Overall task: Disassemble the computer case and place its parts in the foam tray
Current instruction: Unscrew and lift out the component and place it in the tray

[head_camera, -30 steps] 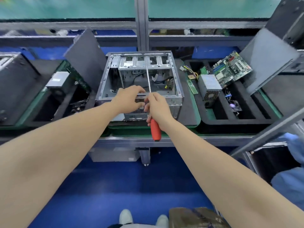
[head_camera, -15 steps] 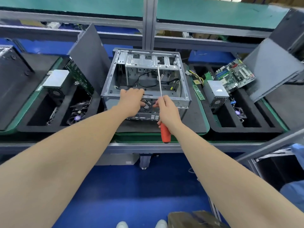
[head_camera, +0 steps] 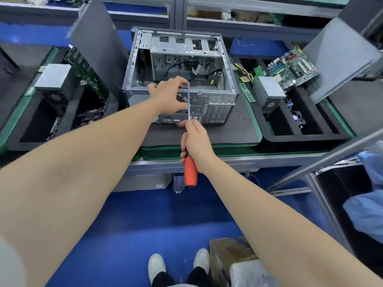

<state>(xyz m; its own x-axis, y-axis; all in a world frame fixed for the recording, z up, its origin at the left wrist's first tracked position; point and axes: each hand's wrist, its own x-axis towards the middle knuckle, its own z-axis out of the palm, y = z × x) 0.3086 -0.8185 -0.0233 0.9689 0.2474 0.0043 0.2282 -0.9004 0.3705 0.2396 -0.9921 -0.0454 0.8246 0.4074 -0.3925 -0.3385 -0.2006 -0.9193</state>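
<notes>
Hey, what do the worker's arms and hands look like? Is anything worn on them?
Nothing is worn that shows: the left hand and right hand have no gloves, rings or watch, and both arms are uncovered, with no sleeve cuffs in sight.

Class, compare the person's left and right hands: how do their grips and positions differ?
The left hand holds the screwdriver's metal shaft near its tip in curled fingers, at the computer case's rim; the right hand wraps the red handle. The left hand is farther out, the right hand nearer the person. Both touch one tool.
</notes>
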